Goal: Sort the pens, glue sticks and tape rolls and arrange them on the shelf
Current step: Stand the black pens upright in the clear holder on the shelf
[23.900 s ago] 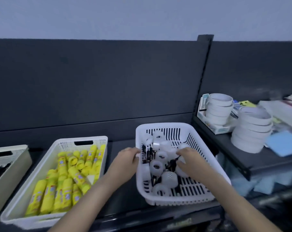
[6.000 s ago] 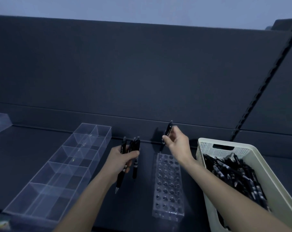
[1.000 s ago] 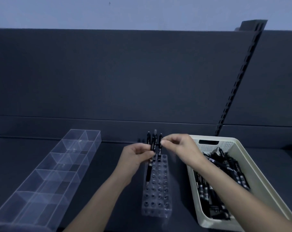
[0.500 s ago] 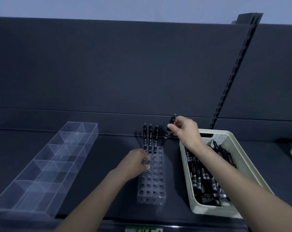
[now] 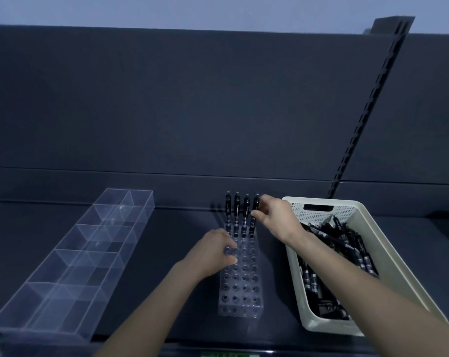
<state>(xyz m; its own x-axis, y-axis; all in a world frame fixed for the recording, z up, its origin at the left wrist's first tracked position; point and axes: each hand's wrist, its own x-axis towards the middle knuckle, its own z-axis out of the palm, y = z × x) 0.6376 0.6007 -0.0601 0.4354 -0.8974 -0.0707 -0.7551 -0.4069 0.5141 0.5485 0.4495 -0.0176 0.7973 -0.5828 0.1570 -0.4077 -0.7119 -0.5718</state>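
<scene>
A clear acrylic pen holder point(image 5: 241, 287) with rows of holes stands on the dark shelf. Several black pens point(image 5: 236, 210) stand upright in its back row. My right hand point(image 5: 276, 219) pinches the rightmost pen point(image 5: 255, 206) of that row near its top, and the pen sits in its hole. My left hand point(image 5: 213, 253) grips the holder's left side, fingers curled over its top edge. A cream perforated basket point(image 5: 294, 279) to the right holds a heap of black pens point(image 5: 336, 248); my right forearm crosses over it.
A long clear tray point(image 5: 89, 253) with several empty compartments lies on the left of the shelf. The dark back panel rises right behind the holder. A slotted upright point(image 5: 360, 124) runs up at the right. The shelf's front edge is just below my forearms.
My right hand has brought the tilted pen down into the back row, where it now stands upright beside the other three. My left hand has stayed on the holder.
</scene>
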